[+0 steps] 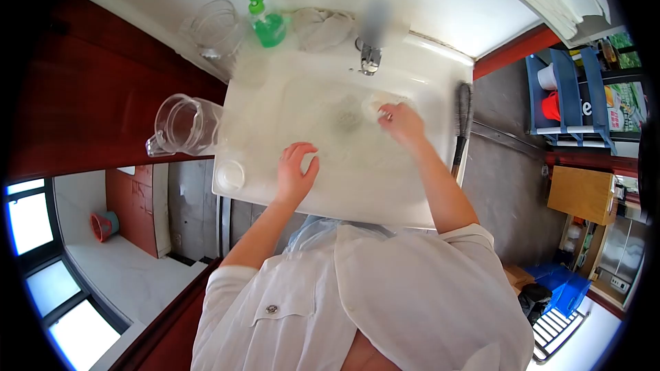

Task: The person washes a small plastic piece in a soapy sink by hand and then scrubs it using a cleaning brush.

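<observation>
A white washbasin (330, 192) lies in front of me, with cloudy, whitish water or suds around its drain (348, 119). My right hand (404, 125) is in the right part of the bowl, fingers curled together against a pale, whitish thing (377, 102) whose kind I cannot make out. Over the basin's front left part is my left hand (295, 173), fingers bent and thumb apart, with nothing in it. The chrome faucet (370, 60) stands at the back, above the bowl. Both hands are apart from each other.
Along the back ledge are a green pump bottle (268, 26), a clear glass vessel (214, 27) and a crumpled greyish cloth (322, 27). A clear pitcher (184, 126) is at the left edge, near a small round clear lid (231, 175). A black brush (463, 120) lies along the right rim.
</observation>
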`<state>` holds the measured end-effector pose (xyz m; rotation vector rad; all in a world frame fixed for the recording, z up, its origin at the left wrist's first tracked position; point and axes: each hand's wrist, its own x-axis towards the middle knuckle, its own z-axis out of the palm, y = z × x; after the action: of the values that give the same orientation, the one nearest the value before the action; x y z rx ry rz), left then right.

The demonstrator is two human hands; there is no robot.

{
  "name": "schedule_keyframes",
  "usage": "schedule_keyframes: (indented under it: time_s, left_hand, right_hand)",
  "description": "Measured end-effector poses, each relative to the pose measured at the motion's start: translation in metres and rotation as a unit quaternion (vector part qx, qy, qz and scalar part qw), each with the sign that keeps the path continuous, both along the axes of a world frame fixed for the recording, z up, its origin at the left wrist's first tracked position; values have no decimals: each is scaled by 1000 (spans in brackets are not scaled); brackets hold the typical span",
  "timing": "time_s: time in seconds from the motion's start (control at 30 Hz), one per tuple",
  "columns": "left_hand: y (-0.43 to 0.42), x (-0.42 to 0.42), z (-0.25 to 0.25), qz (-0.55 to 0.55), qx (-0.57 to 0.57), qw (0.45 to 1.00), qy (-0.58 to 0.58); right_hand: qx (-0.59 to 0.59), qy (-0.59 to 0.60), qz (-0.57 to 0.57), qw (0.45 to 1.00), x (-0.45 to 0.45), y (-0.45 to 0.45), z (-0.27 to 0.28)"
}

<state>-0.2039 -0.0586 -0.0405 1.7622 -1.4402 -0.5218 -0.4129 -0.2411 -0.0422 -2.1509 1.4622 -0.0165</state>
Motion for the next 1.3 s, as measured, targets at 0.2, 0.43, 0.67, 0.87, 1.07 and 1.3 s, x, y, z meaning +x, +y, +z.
schedule_keyframes:
  time_s: [0.2,0.43,0.67,0.87,1.07,1.3]
  left_hand:
    - [-48,-13,-77,22,201,978,42]
    - [-96,-18,-86,67,328,938,94]
    - [-109,-19,-110,175,228,658,696]
    - [-117,-23,-44,167,245,728,619]
    - [-121,-25,-84,75,123,931,336]
    - [-104,-4,-32,-22,195,608,769]
  right_hand:
    - [-127,42,63,989,35,50,-78]
    - [-134,63,68,987,52,30,-96]
    - [258,-271,-48,926,46,26,-85]
    - [362,-312,-83,875,29,23,-44]
    - [-108,-27,-97,989,24,39,-84]
    - [172,-133,-178,960,12,19,-111]
